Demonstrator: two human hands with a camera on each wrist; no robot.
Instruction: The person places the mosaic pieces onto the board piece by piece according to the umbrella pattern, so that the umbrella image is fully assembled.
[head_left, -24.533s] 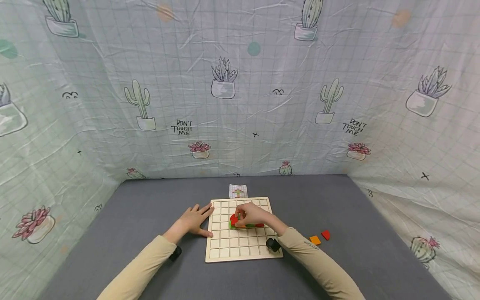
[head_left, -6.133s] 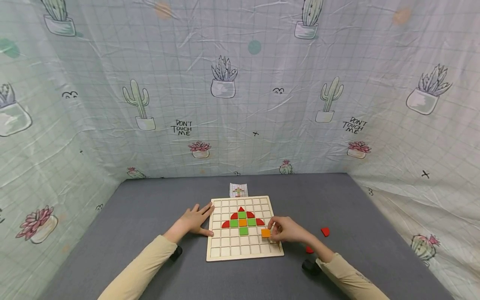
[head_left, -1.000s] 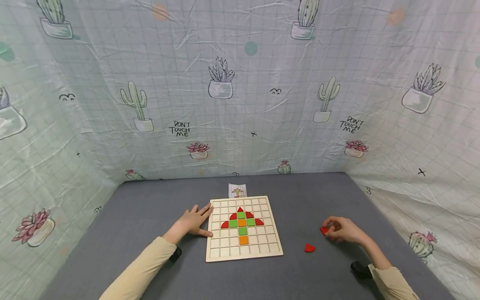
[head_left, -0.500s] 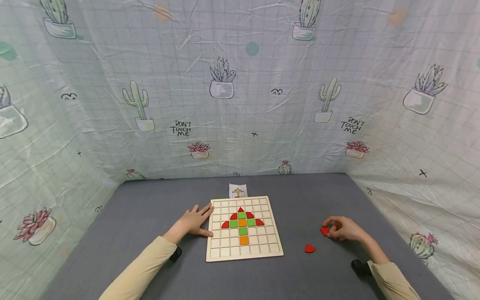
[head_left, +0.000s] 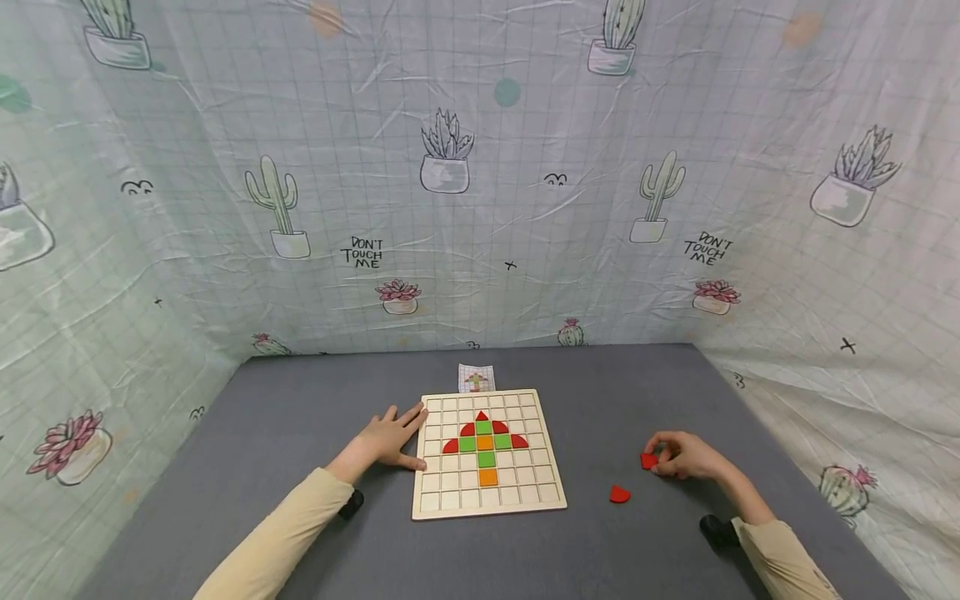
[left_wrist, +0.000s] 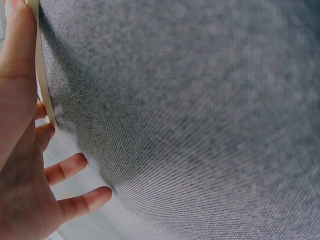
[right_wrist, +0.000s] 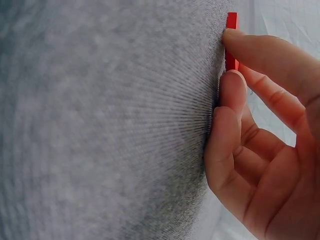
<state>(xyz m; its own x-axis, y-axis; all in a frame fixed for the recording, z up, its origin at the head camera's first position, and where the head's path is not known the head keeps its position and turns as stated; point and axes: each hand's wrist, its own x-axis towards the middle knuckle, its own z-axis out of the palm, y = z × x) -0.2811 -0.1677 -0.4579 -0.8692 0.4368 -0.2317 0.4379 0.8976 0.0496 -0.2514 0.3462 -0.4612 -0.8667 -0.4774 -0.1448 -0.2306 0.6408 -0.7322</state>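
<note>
My right hand (head_left: pixel 686 458) is low over the grey table at the right, pinching a red quarter-circle tile (head_left: pixel 648 461) between thumb and fingers. In the right wrist view, that red tile (right_wrist: pixel 232 56) stands out edge-on beyond the fingertips, close against the cloth. My left hand (head_left: pixel 384 440) rests with spread fingers at the left edge of a wooden grid board (head_left: pixel 444 483). The left wrist view has the thumb along the board's edge (left_wrist: pixel 44 90). On the board, red, green and orange tiles form an arrow-like figure, topped by a red triangle (head_left: pixel 482 416) and ending in an orange square (head_left: pixel 488 477).
Another red quarter-circle tile (head_left: pixel 619 494) lies on the table between the board and my right hand. Behind the board is a small pattern card (head_left: pixel 476 379) with a similar figure. A cactus-print curtain (head_left: pixel 480 208) surrounds the table on three sides.
Since 6.1 s ago, the orange square has gone from my right hand onto the board, below the lower green square. My right hand has moved right to the red tile. My left hand stays put.
</note>
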